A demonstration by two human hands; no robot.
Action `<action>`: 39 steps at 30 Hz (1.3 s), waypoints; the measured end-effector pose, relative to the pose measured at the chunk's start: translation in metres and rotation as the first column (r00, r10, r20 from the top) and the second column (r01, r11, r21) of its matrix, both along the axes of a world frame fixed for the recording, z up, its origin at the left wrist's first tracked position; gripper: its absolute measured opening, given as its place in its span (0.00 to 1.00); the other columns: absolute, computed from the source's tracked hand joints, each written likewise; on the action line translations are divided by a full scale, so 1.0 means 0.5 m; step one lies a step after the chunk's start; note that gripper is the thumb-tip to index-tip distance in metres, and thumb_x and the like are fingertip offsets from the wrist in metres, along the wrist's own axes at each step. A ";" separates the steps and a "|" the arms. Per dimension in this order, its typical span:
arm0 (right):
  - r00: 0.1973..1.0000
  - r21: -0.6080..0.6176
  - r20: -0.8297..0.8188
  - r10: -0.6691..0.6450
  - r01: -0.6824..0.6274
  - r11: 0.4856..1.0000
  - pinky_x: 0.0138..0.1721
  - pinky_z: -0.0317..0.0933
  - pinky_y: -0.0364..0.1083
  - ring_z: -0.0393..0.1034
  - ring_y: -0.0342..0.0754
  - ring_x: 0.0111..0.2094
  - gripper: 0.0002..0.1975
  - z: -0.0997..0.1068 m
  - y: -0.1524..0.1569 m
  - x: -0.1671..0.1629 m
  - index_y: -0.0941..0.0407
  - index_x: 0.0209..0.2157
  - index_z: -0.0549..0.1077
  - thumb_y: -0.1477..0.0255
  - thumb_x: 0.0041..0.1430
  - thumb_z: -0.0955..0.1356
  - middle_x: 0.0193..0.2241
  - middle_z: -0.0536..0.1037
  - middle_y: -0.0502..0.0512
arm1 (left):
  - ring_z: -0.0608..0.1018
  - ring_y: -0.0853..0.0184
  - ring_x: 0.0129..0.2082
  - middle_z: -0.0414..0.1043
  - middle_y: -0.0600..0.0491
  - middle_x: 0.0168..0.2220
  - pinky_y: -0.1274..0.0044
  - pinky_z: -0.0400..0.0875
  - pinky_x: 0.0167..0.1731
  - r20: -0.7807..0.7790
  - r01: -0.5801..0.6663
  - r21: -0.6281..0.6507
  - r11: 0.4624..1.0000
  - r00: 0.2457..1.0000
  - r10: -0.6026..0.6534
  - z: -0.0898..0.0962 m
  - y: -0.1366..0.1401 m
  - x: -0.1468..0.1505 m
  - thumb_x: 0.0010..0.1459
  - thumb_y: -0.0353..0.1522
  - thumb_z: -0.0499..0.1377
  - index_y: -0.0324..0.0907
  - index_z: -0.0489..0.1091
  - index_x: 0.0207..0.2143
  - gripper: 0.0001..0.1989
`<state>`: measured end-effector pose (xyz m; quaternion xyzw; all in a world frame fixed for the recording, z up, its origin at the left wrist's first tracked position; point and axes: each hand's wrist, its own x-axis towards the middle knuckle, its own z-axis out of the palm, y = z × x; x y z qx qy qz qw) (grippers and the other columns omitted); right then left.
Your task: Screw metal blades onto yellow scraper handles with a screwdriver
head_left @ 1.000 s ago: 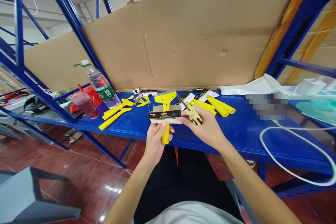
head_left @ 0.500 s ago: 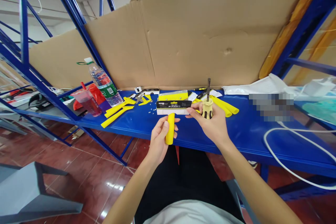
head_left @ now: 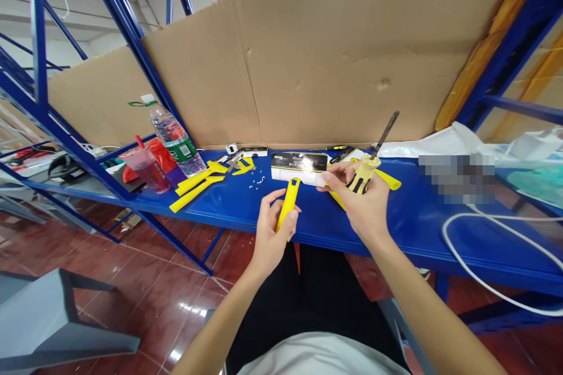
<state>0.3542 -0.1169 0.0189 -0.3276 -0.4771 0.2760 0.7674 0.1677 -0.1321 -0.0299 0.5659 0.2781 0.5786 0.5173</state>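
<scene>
My left hand (head_left: pixel 273 231) is wrapped round a yellow handle (head_left: pixel 289 202), a smooth tube tilted upward with a dark slot near its top end. In my right hand (head_left: pixel 363 202) is a screwdriver (head_left: pixel 361 177) with a cream-and-black grip, its dark shaft pointing up and right. The thumb and fingers of that same hand also pinch the right end of a black-and-white package (head_left: pixel 299 167), which stands just beyond the yellow handle. Several small metal screws (head_left: pixel 257 181) lie left of the package on the blue table (head_left: pixel 237 202).
Yellow scraper parts (head_left: pixel 197 184) lie at left, near a water bottle (head_left: pixel 176 137) and a red drink cup (head_left: pixel 147 170). Another yellow tube (head_left: pixel 389 180) is beyond my right hand. A white cable (head_left: pixel 453 246) loops at right; a cardboard panel (head_left: pixel 308 70) backs the table.
The package has moved slightly up and right, now hiding the yellow piece behind it. The screwdriver has tipped rightward. The yellow handle has turned, showing its slot.
</scene>
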 end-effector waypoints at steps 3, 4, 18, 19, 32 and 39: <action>0.999 -0.012 0.045 0.000 0.001 1.000 0.37 0.82 0.52 0.80 0.50 0.34 0.25 -0.003 0.000 0.001 0.52 0.28 0.64 0.63 0.54 0.84 0.38 0.83 0.52 | 0.78 0.69 0.35 0.78 0.50 0.47 0.79 0.72 0.30 -0.135 -0.039 0.066 0.997 0.990 0.047 -0.002 0.003 -0.009 0.70 0.41 0.69 0.48 0.64 0.64 0.27; 0.998 -0.018 0.066 -0.004 0.006 1.000 0.38 0.81 0.52 0.81 0.50 0.34 0.26 -0.004 -0.001 0.001 0.52 0.28 0.64 0.63 0.53 0.84 0.39 0.83 0.52 | 0.79 0.68 0.38 0.78 0.48 0.49 0.79 0.73 0.32 -0.168 -0.045 0.080 0.996 0.984 0.058 -0.002 0.004 -0.012 0.70 0.40 0.68 0.48 0.63 0.65 0.27; 0.970 -0.053 0.130 0.205 -0.200 0.978 0.40 0.86 0.52 0.84 0.51 0.38 0.25 0.003 -0.025 -0.018 0.53 0.28 0.65 0.59 0.61 0.81 0.46 0.84 0.56 | 0.80 0.66 0.34 0.78 0.43 0.53 0.75 0.74 0.30 0.075 0.048 0.051 0.998 0.996 -0.052 0.017 0.016 -0.039 0.70 0.43 0.67 0.47 0.65 0.68 0.28; 0.968 -0.058 0.130 0.213 -0.208 0.977 0.40 0.86 0.52 0.85 0.52 0.40 0.24 0.002 -0.024 -0.018 0.53 0.28 0.66 0.59 0.61 0.81 0.47 0.84 0.56 | 0.80 0.66 0.33 0.79 0.42 0.53 0.75 0.74 0.29 0.113 0.071 0.023 0.997 0.991 -0.073 0.020 0.016 -0.040 0.70 0.42 0.67 0.45 0.68 0.64 0.25; 0.924 -0.192 0.189 0.332 -0.296 0.936 0.41 0.86 0.54 0.84 0.55 0.44 0.19 -0.010 -0.017 -0.020 0.53 0.42 0.82 0.56 0.58 0.82 0.49 0.84 0.58 | 0.70 0.72 0.22 0.82 0.44 0.45 0.80 0.63 0.17 0.353 0.204 -0.178 0.963 0.926 -0.131 0.051 0.008 -0.050 0.68 0.39 0.66 0.41 0.73 0.59 0.21; 0.877 -0.259 0.101 0.471 -0.433 0.863 0.43 0.83 0.53 0.79 0.50 0.39 0.24 -0.017 -0.016 -0.027 0.54 0.30 0.72 0.56 0.53 0.84 0.37 0.79 0.51 | 0.54 0.77 0.09 0.59 0.63 0.17 0.84 0.55 0.09 0.448 0.540 -0.277 0.795 0.804 -0.391 0.034 0.008 -0.044 0.74 0.52 0.59 0.42 0.79 0.54 0.24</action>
